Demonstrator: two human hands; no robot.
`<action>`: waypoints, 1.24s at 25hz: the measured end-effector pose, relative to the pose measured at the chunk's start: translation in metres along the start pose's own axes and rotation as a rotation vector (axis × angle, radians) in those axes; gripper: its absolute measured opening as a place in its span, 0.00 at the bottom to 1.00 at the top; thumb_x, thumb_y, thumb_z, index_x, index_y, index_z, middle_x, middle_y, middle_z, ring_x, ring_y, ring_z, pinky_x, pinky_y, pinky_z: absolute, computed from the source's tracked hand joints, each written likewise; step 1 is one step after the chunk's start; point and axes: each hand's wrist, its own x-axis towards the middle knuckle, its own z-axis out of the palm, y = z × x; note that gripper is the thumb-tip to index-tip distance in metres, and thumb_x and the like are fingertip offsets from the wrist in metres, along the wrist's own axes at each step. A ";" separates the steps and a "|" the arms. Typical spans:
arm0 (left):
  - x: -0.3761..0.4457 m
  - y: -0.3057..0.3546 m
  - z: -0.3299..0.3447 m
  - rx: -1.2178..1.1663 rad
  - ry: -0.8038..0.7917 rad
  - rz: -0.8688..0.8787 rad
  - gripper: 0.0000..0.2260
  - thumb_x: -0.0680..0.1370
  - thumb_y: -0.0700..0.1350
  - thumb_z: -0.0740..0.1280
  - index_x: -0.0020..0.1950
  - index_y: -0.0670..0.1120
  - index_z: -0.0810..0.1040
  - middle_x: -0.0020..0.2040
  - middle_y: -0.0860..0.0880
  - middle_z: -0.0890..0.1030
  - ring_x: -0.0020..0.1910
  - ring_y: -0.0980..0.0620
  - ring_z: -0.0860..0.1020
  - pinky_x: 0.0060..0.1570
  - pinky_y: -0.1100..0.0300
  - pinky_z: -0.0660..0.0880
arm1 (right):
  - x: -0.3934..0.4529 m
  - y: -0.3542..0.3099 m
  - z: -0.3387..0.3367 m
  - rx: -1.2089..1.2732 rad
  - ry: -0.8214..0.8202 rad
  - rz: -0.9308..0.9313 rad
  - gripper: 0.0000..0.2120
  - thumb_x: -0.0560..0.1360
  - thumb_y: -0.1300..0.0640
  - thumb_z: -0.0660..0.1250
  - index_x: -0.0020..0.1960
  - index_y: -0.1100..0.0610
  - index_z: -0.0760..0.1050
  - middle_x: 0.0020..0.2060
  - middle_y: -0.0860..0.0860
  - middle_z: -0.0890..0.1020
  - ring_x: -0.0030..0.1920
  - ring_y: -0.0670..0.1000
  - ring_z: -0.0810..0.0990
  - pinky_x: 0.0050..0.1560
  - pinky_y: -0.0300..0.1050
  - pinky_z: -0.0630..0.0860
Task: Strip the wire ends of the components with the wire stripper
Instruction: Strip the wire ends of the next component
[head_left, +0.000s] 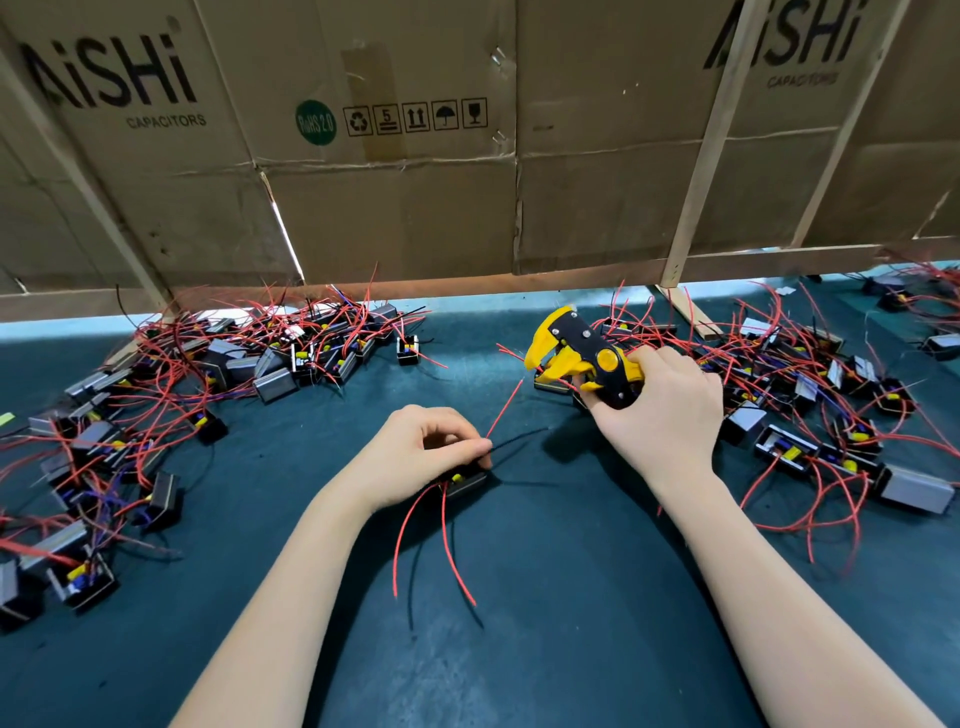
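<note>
The flattened cardboard wall behind the bench reads "AiSHi CAPACITORS" in black at 10 o'clock and again, blurred, at 2 o'clock; between them sits a green round "RoHS 2.0" badge beside a row of boxed handling symbols, one showing the figure 5. On the dark teal mat, the left hand lies just left of centre with its fingers curled, thumb and forefinger pinching a red wire and a black wire of a small black component that sits under the fingertips, at about 5 o'clock from the knuckles. Both pinched wires run out toward 2 o'clock; more red and black leads trail from the component toward 6 o'clock. The right hand is wrapped around the handles of the yellow-and-black wire stripper, fingers closed on the grip, the tool's head pointing to 10 o'clock from the hand and standing apart from the pinched wire ends. A heap of components with red leads spreads at 9 o'clock, and another heap at 3 o'clock, just behind the right hand.
</note>
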 end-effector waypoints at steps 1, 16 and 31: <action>0.001 0.000 0.002 0.004 0.012 -0.013 0.08 0.78 0.46 0.70 0.40 0.48 0.84 0.40 0.50 0.84 0.39 0.53 0.80 0.44 0.57 0.77 | -0.001 -0.001 0.001 -0.010 0.005 -0.030 0.20 0.64 0.41 0.75 0.40 0.57 0.76 0.36 0.53 0.78 0.41 0.60 0.77 0.44 0.51 0.67; 0.002 -0.003 0.001 -0.008 0.013 -0.051 0.07 0.78 0.46 0.69 0.41 0.50 0.83 0.40 0.48 0.84 0.38 0.55 0.79 0.42 0.61 0.76 | -0.004 -0.003 0.003 -0.102 -0.050 -0.111 0.21 0.63 0.43 0.76 0.44 0.59 0.79 0.39 0.55 0.80 0.42 0.59 0.77 0.46 0.51 0.67; 0.002 0.005 0.007 0.062 0.079 -0.059 0.11 0.78 0.41 0.67 0.36 0.49 0.80 0.35 0.51 0.82 0.34 0.59 0.77 0.39 0.67 0.73 | -0.004 -0.004 0.004 -0.116 -0.158 -0.121 0.21 0.64 0.40 0.74 0.44 0.57 0.79 0.39 0.53 0.81 0.44 0.59 0.78 0.47 0.51 0.66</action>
